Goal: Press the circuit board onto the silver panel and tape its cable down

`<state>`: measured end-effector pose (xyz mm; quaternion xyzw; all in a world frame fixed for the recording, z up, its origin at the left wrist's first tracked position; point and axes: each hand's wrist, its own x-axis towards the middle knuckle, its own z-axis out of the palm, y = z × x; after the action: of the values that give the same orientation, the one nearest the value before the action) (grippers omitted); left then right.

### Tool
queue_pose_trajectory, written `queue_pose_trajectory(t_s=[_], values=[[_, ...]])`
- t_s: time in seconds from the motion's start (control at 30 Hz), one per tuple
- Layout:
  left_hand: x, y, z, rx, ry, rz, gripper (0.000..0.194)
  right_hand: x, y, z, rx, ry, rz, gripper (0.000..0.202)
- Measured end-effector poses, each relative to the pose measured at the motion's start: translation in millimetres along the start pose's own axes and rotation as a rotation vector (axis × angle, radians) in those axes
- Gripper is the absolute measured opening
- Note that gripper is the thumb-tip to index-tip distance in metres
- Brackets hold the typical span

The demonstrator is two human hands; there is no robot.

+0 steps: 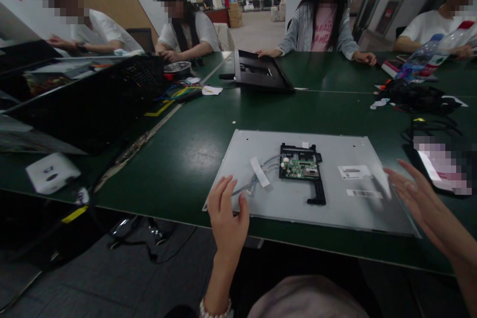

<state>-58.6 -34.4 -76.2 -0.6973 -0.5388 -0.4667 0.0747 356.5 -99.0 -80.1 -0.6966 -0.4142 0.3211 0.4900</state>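
Observation:
A flat grey display panel [350,151] lies back side up on the green table in front of me. In its middle sits a green circuit board [300,168] inside a black plastic bracket [319,191]. Thin cables, held down by white tape [260,171], run left from the board. Over the panel's left front corner is my left hand [228,211], fingers apart and slightly curled, nothing in it. My right hand [413,191] is at the right edge, fingers stretched out, holding nothing. Whether either hand touches the panel I cannot tell.
Across the table [186,149], a person's hand rests on a black monitor cover [257,72]. A black crate [112,94] stands left, near a white box [52,173]. To the right are a phone [441,164], black cables and plastic bottles [428,57]. Several people sit opposite.

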Motion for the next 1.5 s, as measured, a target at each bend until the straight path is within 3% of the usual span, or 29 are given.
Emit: queue_pose_trajectory(t_s=[0.13, 0.53, 0.8, 1.1, 1.5], values=[[0.4, 0.6, 0.9, -0.001, -0.03, -0.045, 0.037, 3.9, 1.1, 1.7, 0.15, -0.029, 0.076, 0.074], [-1.0, 1.4, 1.3, 0.052, -0.065, -0.085, 0.036, -4.6, -11.3, 17.9, 0.268, 0.005, 0.112, 0.077], [-1.1, 1.0, 0.3, 0.094, -0.081, -0.106, 0.038, -6.1, -0.8, 35.2, 0.185, -0.025, 0.039, 0.077], [-3.8, -0.7, 1.8, 0.118, -0.071, -0.095, 0.042, -5.2, -18.8, 54.3, 0.094, -0.044, 0.039, 0.081], [-1.2, 2.3, 1.4, 0.132, -0.093, -0.118, 0.042, -8.4, -44.1, 62.6, 0.105, -0.239, 0.088, 0.08]])
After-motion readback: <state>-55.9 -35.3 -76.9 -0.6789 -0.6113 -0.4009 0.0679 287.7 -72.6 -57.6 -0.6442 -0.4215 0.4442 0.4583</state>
